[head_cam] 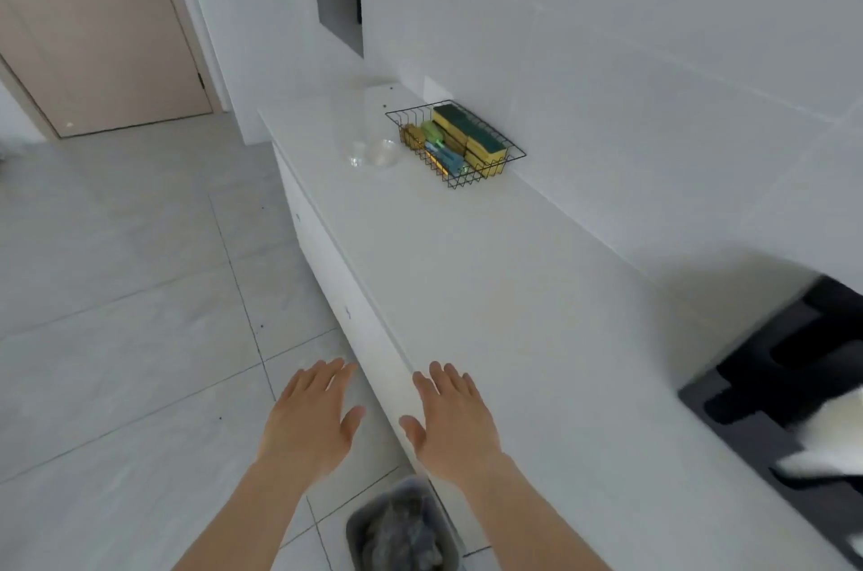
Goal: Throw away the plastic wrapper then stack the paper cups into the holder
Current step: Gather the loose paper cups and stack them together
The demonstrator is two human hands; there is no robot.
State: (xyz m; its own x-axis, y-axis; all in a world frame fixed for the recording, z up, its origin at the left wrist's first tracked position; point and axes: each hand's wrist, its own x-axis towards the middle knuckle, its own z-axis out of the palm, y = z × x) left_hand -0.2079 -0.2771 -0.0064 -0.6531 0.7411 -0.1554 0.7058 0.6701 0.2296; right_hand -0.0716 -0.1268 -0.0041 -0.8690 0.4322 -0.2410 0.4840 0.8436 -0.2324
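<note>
My left hand (310, 419) is held flat with fingers spread, palm down, over the floor just beside the counter's front edge. My right hand (450, 419) is also flat and spread, above the edge of the white counter (490, 290). Neither hand holds anything. Below my hands on the floor stands a grey trash bin (401, 533) with crumpled plastic inside. At the far right edge a black holder (784, 384) sits on the counter, with blurred white paper cups (826, 435) in front of it.
A black wire basket (455, 141) with yellow-green sponges stands at the back of the counter against the tiled wall. Clear plastic containers (373, 152) lie left of it. Grey tiled floor and a beige door (93, 24) are to the left.
</note>
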